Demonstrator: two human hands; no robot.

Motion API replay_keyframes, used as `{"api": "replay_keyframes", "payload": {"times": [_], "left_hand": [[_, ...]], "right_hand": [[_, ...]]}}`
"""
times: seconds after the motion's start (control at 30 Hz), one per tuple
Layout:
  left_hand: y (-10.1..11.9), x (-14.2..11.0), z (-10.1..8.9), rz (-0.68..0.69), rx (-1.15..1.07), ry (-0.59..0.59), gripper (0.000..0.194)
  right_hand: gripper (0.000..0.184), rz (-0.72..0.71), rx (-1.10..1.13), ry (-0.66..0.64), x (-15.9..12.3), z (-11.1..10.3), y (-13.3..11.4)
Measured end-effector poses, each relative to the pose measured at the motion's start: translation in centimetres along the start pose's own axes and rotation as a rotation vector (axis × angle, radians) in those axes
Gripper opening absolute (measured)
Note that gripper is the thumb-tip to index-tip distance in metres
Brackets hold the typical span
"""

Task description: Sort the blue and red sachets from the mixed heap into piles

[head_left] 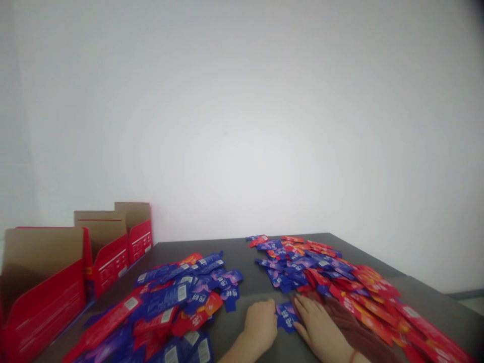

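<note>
My left hand (260, 324) and my right hand (320, 330) rest close together on the dark table (242, 287) at the bottom centre. Between them lies a blue packet (286, 316). The left hand's fingers are curled at that packet's left edge. The right hand lies with fingers stretched forward along its right edge, beside a brown cloth-like patch (351, 327). A heap of blue and red flat packets (166, 302) spreads to the left. A second heap (333, 282) spreads to the right and runs to the near right corner.
Three open red cardboard display boxes (41, 287) (108, 254) (138, 234) stand in a row along the table's left edge. A plain white wall (242, 126) rises behind the table. A strip of floor (471, 302) shows at the far right.
</note>
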State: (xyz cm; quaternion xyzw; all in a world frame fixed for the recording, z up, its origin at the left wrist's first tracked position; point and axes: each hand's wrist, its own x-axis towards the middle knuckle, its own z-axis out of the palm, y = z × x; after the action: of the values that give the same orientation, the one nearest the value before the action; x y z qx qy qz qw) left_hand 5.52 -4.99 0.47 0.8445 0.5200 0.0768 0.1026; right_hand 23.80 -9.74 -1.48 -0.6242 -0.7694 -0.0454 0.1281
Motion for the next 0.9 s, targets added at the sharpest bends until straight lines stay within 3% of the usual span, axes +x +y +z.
{"api": "replay_keyframes", "payload": {"times": [0.1, 0.2, 0.27, 0.4, 0.5, 0.57, 0.73, 0.8, 0.9], "left_hand": [[0.0, -0.1, -0.2, 0.010, 0.002, -0.002, 0.025], [-0.2, -0.3, -0.4, 0.009, 0.003, -0.003, 0.024], [-0.3, -0.3, -0.3, 0.005, -0.002, -0.001, 0.023], [-0.3, 0.0, 0.0, -0.013, -0.024, 0.014, 0.021], [-0.2, 0.3, 0.4, -0.010, -0.020, 0.024, 0.021], [-0.3, 0.4, 0.5, -0.007, -0.007, 0.036, 0.023], [-0.6, 0.3, 0.3, -0.002, -0.026, 0.025, 0.022], [-0.8, 0.2, 0.2, -0.010, -0.038, 0.008, 0.021], [-0.7, 0.2, 0.2, -0.014, -0.051, 0.014, 0.019]], "right_hand": [[0.056, -0.137, 0.068, -0.119, 0.4, -1.8, -2.8], [0.057, -0.236, 0.116, -0.179, -0.3, -2.5, -3.4], [0.052, -0.236, 0.095, -0.123, -1.1, -1.6, -2.2], [0.042, -0.084, -0.050, 0.126, -1.5, 1.5, 1.8], [0.042, -0.008, -0.117, 0.247, -0.4, 2.4, 2.6], [0.042, -0.010, -0.101, 0.200, 0.6, 1.9, 1.2], [0.049, -0.145, 0.062, -0.062, 1.1, -0.8, -3.2], [0.052, -0.210, 0.111, -0.092, 0.2, -1.1, -3.1], [0.048, -0.218, 0.078, -0.031, -1.4, -0.2, -0.8]]}}
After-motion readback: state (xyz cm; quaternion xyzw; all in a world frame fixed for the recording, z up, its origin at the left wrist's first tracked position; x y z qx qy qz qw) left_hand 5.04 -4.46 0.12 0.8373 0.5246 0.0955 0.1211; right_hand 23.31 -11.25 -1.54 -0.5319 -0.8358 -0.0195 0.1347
